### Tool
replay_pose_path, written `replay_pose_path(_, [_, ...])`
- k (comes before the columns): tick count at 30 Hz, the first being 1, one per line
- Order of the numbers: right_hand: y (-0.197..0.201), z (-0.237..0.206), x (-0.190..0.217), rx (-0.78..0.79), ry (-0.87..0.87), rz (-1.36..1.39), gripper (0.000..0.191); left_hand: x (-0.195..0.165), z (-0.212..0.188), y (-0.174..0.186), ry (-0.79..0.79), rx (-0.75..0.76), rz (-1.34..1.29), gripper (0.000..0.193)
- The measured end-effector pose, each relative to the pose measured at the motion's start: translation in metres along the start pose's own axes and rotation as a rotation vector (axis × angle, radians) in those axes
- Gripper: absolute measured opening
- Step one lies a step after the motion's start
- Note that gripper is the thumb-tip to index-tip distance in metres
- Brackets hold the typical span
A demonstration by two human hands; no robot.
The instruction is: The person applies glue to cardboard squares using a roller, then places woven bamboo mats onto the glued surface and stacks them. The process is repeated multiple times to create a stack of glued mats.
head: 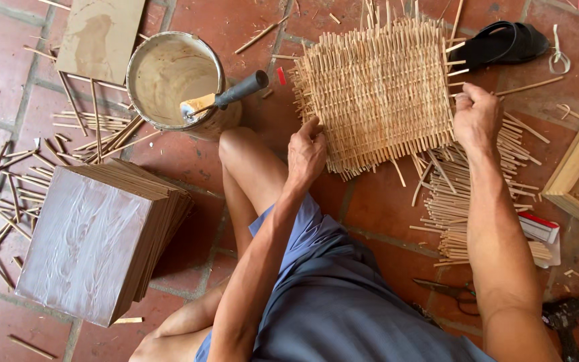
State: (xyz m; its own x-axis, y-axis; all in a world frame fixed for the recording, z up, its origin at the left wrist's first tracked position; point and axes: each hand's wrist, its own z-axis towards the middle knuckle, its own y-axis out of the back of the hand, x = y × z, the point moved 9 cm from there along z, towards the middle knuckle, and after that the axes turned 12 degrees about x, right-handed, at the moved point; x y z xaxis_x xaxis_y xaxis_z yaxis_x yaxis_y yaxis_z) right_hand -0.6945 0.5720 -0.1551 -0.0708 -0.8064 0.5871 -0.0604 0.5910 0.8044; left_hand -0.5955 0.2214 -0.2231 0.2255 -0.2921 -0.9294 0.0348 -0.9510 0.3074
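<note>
The left hand (306,153) curls its fingers loosely against the lower left edge of a pale square mat of woven bamboo strips (376,94), touching it. The right hand (477,117) pinches the mat's right edge with fingers nearly closed around protruding strip ends. The mat lies flat on the red tiled floor (249,27), ragged ends sticking out all round. A small white-and-red box (539,228) lies beside a heap of loose bamboo sticks (457,201) under the right forearm.

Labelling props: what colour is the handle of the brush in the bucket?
Dark grey to black; the brush handle shows clearly in the head view, over the bucket rim.
</note>
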Motion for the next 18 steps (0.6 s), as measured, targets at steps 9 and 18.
replay_pose_path(9, [-0.015, 0.009, 0.003, 0.095, -0.164, 0.011, 0.031, -0.018, 0.005, 0.011, 0.228, -0.036, -0.103, 0.057])
replay_pose_path(18, [-0.011, 0.008, 0.003, 0.163, -0.334, 0.219, 0.037, -0.048, 0.040, -0.033, 0.161, 0.232, -0.490, 0.045])
